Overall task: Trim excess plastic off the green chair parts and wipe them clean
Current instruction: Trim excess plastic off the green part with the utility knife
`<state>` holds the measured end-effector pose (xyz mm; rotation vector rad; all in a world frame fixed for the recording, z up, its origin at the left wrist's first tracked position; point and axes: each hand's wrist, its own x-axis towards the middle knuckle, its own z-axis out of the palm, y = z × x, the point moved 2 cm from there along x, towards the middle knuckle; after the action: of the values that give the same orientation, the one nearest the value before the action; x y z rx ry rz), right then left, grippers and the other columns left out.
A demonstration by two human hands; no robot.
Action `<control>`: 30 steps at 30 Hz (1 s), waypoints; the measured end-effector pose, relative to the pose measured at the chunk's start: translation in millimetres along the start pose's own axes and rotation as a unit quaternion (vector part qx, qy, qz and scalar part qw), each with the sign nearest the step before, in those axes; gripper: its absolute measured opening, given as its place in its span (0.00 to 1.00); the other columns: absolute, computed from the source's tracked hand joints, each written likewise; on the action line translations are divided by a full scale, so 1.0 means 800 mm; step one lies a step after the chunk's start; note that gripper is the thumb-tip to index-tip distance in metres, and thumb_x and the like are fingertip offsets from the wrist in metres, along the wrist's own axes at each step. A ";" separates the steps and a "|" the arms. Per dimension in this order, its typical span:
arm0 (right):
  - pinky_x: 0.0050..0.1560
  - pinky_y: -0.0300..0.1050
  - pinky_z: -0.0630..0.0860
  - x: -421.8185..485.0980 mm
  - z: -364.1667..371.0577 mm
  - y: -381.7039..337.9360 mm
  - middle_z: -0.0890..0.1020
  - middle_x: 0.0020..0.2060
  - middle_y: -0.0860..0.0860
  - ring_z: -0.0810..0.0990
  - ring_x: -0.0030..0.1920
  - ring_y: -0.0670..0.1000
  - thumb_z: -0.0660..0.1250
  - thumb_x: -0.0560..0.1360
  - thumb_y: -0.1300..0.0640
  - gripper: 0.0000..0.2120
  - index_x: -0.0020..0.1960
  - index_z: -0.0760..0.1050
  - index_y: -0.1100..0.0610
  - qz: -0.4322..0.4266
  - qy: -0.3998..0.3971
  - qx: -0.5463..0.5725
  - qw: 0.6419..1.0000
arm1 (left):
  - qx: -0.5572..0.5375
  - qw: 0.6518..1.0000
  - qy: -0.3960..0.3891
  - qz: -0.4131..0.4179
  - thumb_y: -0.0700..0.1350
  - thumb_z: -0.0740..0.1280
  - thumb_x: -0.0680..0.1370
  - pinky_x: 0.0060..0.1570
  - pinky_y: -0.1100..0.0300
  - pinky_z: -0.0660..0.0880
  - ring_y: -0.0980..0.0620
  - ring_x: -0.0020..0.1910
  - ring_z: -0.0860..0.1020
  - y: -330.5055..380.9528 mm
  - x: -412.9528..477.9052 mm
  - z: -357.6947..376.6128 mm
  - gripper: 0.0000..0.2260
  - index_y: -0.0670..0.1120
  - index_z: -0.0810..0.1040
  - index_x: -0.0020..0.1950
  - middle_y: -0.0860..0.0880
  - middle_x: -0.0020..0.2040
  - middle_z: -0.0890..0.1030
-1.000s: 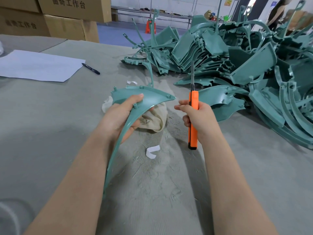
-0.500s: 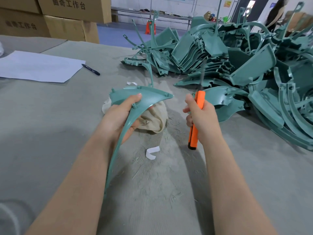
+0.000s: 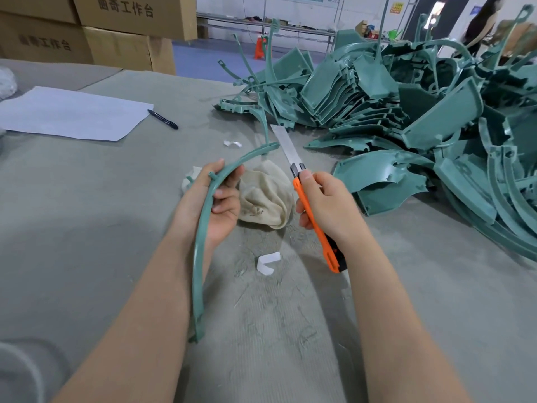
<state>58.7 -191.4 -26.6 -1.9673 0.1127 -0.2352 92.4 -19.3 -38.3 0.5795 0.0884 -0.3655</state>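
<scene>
My left hand [image 3: 216,203] grips a long curved green chair part [image 3: 203,237], turned edge-on so it reads as a thin arc from near my forearm up to its tip by the blade. My right hand [image 3: 328,207] holds an orange utility knife [image 3: 315,225] with its long steel blade [image 3: 286,148] extended, pointing up and left towards the part's far tip. A crumpled cream cloth [image 3: 264,196] lies on the table between and just behind both hands.
A big heap of green chair parts [image 3: 421,112] fills the right and back of the grey table [image 3: 87,213]. White plastic scraps [image 3: 267,261] and shavings lie near me. A paper sheet [image 3: 69,113] and pen [image 3: 162,119] sit left, cardboard boxes [image 3: 116,30] behind.
My left hand has rotated the green part from showing its broad face to edge-on. My right hand has tilted the knife so the blade leans left towards the part's tip.
</scene>
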 end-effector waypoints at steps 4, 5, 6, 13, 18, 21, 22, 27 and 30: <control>0.26 0.40 0.72 0.001 0.003 0.001 0.77 0.30 0.53 0.75 0.23 0.48 0.55 0.82 0.49 0.16 0.42 0.71 0.57 0.003 0.023 -0.010 1.000 | -0.017 0.999 -0.014 -0.033 0.44 0.58 0.81 0.13 0.68 0.60 0.59 0.15 0.66 -0.005 0.001 0.002 0.11 0.42 0.73 0.41 0.48 0.31 0.81; 0.26 0.40 0.71 0.001 0.003 0.000 0.77 0.30 0.53 0.74 0.23 0.48 0.55 0.82 0.49 0.16 0.42 0.71 0.57 0.003 0.020 -0.011 1.000 | -0.015 0.999 -0.015 -0.036 0.44 0.58 0.81 0.13 0.68 0.60 0.59 0.15 0.66 -0.005 0.001 0.002 0.11 0.41 0.73 0.41 0.48 0.31 0.81; 0.25 0.40 0.71 0.001 0.004 -0.001 0.77 0.29 0.53 0.74 0.23 0.48 0.55 0.83 0.49 0.17 0.43 0.72 0.59 0.003 0.013 -0.009 1.000 | -0.014 0.999 -0.015 -0.036 0.44 0.58 0.81 0.13 0.68 0.60 0.59 0.15 0.66 -0.005 0.002 0.003 0.11 0.41 0.73 0.41 0.48 0.31 0.81; 0.24 0.38 0.70 -0.007 0.023 -0.009 0.77 0.25 0.51 0.73 0.22 0.48 0.55 0.82 0.48 0.18 0.38 0.70 0.56 -0.025 -0.034 -0.012 0.999 | -0.038 0.999 0.001 -0.024 0.42 0.58 0.81 0.13 0.68 0.60 0.59 0.15 0.65 -0.002 -0.001 0.003 0.20 0.41 0.76 0.29 0.47 0.31 0.80; 0.23 0.37 0.68 -0.011 0.026 -0.013 0.75 0.23 0.48 0.73 0.21 0.47 0.57 0.82 0.48 0.18 0.35 0.69 0.53 -0.050 -0.052 -0.011 0.997 | -0.041 0.999 -0.001 -0.021 0.41 0.58 0.80 0.13 0.68 0.58 0.59 0.15 0.65 -0.002 -0.001 0.003 0.17 0.40 0.75 0.33 0.46 0.30 0.80; 0.25 0.39 0.68 -0.017 0.044 -0.017 0.73 0.21 0.47 0.72 0.20 0.49 0.57 0.82 0.49 0.18 0.35 0.68 0.53 -0.066 -0.102 -0.012 0.992 | -0.054 0.998 0.009 -0.013 0.41 0.57 0.81 0.13 0.68 0.58 0.59 0.14 0.64 -0.004 0.000 0.000 0.20 0.41 0.75 0.29 0.48 0.28 0.78; 0.25 0.39 0.68 -0.019 0.050 -0.020 0.73 0.20 0.47 0.71 0.20 0.50 0.58 0.82 0.49 0.18 0.36 0.69 0.54 -0.075 -0.125 -0.017 0.989 | -0.056 0.998 0.021 -0.001 0.41 0.57 0.81 0.13 0.68 0.58 0.59 0.14 0.65 -0.003 0.001 -0.002 0.21 0.41 0.75 0.28 0.48 0.27 0.77; 0.25 0.39 0.73 -0.035 0.060 -0.031 0.74 0.23 0.47 0.74 0.23 0.50 0.59 0.81 0.50 0.16 0.36 0.74 0.48 -0.149 -0.229 -0.057 0.960 | 0.022 0.998 0.055 0.034 0.42 0.57 0.78 0.24 0.66 0.71 0.56 0.29 0.75 -0.003 -0.002 -0.012 0.13 0.44 0.79 0.38 0.49 0.28 0.81; 0.25 0.40 0.71 -0.031 0.049 -0.033 0.74 0.24 0.49 0.73 0.23 0.50 0.59 0.82 0.51 0.15 0.37 0.72 0.50 -0.144 -0.186 -0.039 0.971 | -0.012 0.998 0.055 0.020 0.42 0.56 0.79 0.19 0.70 0.62 0.58 0.21 0.69 -0.003 0.000 -0.011 0.09 0.43 0.73 0.42 0.48 0.27 0.79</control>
<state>42.5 -141.0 -20.1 -2.0684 -0.4150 -0.0447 91.3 -16.1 -47.2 0.5770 0.1858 -0.2928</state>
